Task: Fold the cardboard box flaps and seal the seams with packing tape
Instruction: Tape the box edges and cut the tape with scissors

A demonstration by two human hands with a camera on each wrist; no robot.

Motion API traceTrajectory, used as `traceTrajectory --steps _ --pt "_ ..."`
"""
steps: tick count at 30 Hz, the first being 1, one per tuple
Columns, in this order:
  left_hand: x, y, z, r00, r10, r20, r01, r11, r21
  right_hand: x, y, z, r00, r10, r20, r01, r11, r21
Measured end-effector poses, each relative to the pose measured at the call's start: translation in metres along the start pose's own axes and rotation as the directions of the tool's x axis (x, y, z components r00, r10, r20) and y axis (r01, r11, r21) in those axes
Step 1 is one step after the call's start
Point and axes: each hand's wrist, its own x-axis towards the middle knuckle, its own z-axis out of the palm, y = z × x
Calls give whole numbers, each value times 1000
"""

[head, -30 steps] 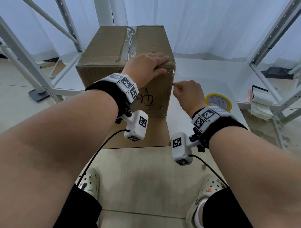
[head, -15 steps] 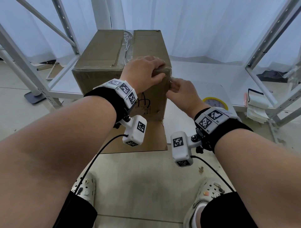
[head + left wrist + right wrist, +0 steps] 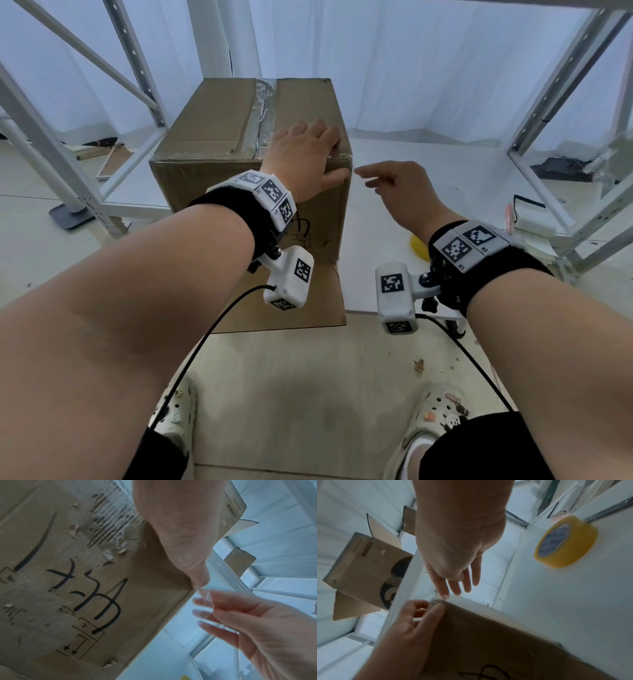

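Cardboard box (image 3: 219, 144): one, closed, standing at the near left corner of the white table (image 3: 445, 178); one flap hangs down over the table's near edge; black handwriting on the near side.
Tape on box: a clear strip (image 3: 262, 116) along the top centre seam; another runs along the top near edge to the right corner.
Left hand (image 3: 305, 154): flat on the box top at its near right corner, fingers straight, thumb pressed down the near face; grips nothing.
Right hand (image 3: 400, 192): in the air just right of that corner, fingers loosely spread and holding nothing; whether a fingertip touches the tape end at the corner cannot be told.
Tape roll (image 3: 565, 542): one, yellow, lying flat on the table near its front edge, to the right of the box, apart from both hands.
Table: white top, with a white metal frame (image 3: 548, 102) rising at both sides.
Room: white curtains behind; pale tiled floor (image 3: 308, 394).
Other cartons (image 3: 366, 566): at least two, brown, beyond the table in the right wrist view.
Wrist cameras: two, one per wrist, cabled.
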Motion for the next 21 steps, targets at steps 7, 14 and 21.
traceTrajectory --steps 7,14,21 --pt "-4 -9 -5 999 21 26 -18 995 -100 8 -10 3 999 -42 -16 42 999 27" --pt "-16 -31 -11 996 20 83 -9 992 -128 17 -16 -5 964 -244 101 261 939 -223" --pt "-17 -33 -1 1000 -14 21 16 994 -111 26 -18 -1 943 -316 100 331 873 -360"
